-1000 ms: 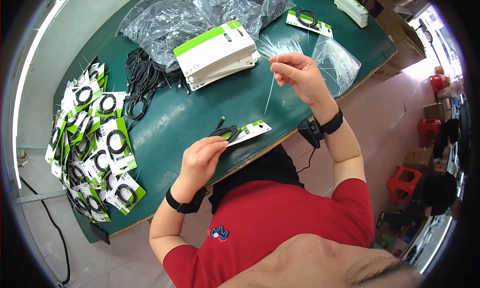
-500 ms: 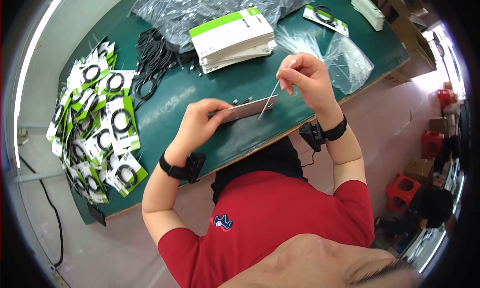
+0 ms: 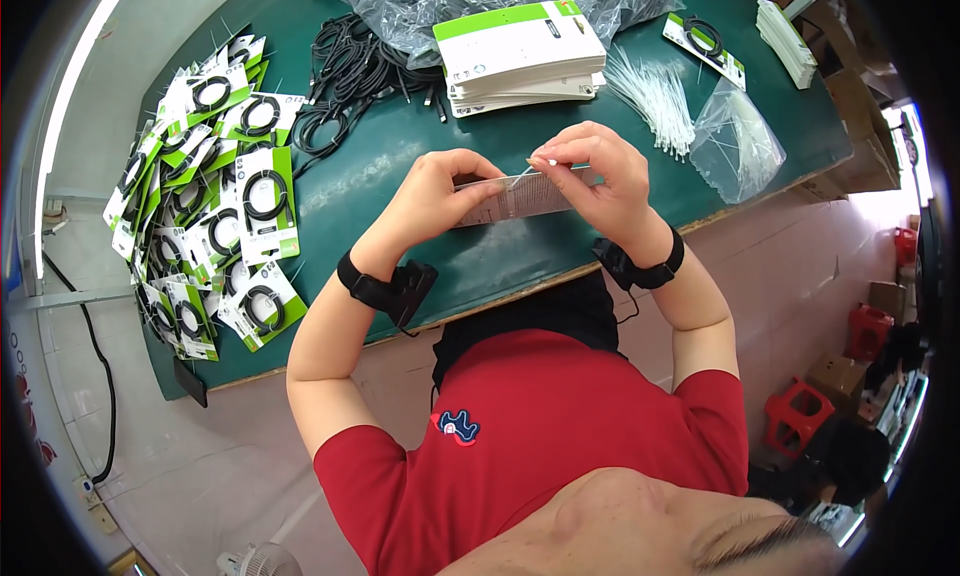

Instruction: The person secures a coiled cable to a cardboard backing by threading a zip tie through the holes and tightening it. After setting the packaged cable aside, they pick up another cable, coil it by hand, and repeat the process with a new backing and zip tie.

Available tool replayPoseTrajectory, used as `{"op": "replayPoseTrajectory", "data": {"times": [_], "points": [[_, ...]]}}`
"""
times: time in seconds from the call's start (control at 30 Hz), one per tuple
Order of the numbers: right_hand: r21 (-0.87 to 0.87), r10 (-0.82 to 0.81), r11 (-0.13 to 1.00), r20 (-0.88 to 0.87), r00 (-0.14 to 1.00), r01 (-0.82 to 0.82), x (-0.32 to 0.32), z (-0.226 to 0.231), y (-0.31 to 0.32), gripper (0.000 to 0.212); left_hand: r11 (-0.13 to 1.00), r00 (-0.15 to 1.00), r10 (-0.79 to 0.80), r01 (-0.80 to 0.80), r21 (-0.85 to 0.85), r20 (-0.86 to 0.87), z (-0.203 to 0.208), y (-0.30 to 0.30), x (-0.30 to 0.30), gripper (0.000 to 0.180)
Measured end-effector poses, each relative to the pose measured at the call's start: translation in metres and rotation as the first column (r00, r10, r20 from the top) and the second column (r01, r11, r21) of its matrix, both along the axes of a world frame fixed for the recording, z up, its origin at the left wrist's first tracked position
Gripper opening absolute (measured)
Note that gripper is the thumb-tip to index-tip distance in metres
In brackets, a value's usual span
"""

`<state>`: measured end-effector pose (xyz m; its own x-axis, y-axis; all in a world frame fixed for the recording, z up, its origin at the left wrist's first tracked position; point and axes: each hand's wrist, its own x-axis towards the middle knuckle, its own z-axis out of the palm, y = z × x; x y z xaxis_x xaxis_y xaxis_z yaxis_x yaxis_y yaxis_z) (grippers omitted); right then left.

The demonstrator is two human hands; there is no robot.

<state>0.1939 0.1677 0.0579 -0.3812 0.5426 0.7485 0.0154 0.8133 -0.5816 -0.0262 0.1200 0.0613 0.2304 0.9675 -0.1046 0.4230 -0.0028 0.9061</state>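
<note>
My left hand (image 3: 432, 198) is closed on one end of a packaging card (image 3: 515, 204), which is tilted up so its printed side faces me. A thin white cable tie (image 3: 523, 174) slants across the card's upper edge, its head pinched between the thumb and finger of my right hand (image 3: 608, 176). Whether the tie passes through the card is hidden by the fingers. The card's far side, with whatever lies against it, is out of sight.
At left lies a heap of carded black cables (image 3: 265, 196). Beyond my hands are loose black cables (image 3: 365, 61), a stack of cards (image 3: 515, 51), plastic wrap (image 3: 400, 11), white cable ties (image 3: 650, 101), a clear bag (image 3: 738, 146) and one carded cable (image 3: 705, 46).
My right hand has come down and left, bringing the cable tie to the card's upper edge. The card is turned with its printed side more toward me. The view has shifted slightly.
</note>
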Motion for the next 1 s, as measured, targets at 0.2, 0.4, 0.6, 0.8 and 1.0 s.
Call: {"op": "replayPoseTrajectory", "data": {"times": [0.2,0.4,0.6,0.8,1.0], "points": [[0.083,0.01,0.997,-0.002,1.0,-0.009,-0.004,0.001,0.002,0.021,0.999,0.999,0.021,-0.02,-0.028,0.037,-0.002,0.004,-0.004,0.014],[0.137,-0.008,0.991,0.002,1.0,0.007,-0.005,0.001,0.002,0.021,0.999,0.998,0.029,-0.027,-0.04,0.05,-0.006,0.007,-0.006,0.015],[0.18,-0.006,0.984,0.012,1.0,0.004,-0.005,0.0,0.002,0.022,0.999,0.999,0.024,-0.022,-0.039,0.041,-0.007,0.007,-0.008,0.015],[0.212,0.004,0.977,0.014,1.0,-0.007,-0.005,-0.001,0.002,0.023,0.999,0.999,0.02,-0.019,-0.046,0.036,-0.007,0.007,-0.009,0.015],[-0.035,-0.002,0.999,0.128,0.992,0.007,-0.014,-0.017,-0.006,0.022,1.0,0.998,0.005,-0.004,-0.031,0.061,-0.01,0.007,-0.009,0.015]]}}
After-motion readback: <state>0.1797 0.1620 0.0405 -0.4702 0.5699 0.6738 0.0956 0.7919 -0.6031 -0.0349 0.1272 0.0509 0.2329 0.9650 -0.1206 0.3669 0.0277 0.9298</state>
